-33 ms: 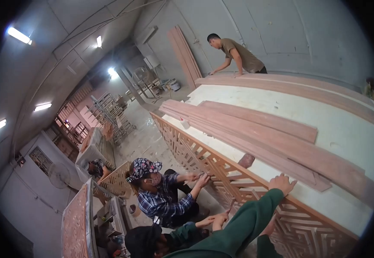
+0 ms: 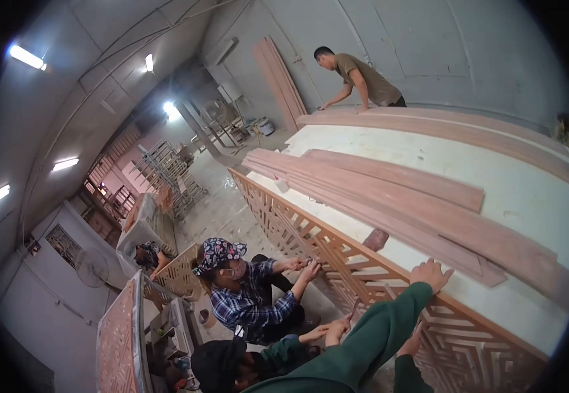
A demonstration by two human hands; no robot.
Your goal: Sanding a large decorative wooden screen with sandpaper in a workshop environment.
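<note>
My left hand (image 2: pixel 430 275) lies with fingers spread over the top edge of an upright fretwork wood panel (image 2: pixel 356 262), which leans along a white-topped table (image 2: pixel 520 314). Below my left green sleeve is my right hand (image 2: pixel 411 342), close to the panel's openwork face. Its fingers look bent; the forearm partly hides them, and what they hold cannot be made out. Just beyond my left hand, a dark reddish block (image 2: pixel 375 240) sits on the table beside long reddish boards (image 2: pixel 402 216).
Two co-workers crouch at the panel to my left, one in a flowered hat (image 2: pixel 219 255), one in a black cap (image 2: pixel 219 367), hands on the panel. A third (image 2: pixel 366 78) leans over boards across the table. A small white bottle (image 2: pixel 280 185) stands near the table's edge.
My right hand shows slightly more below the left forearm. The crouching co-workers' hands have shifted a little along the panel. My left hand stays in place.
</note>
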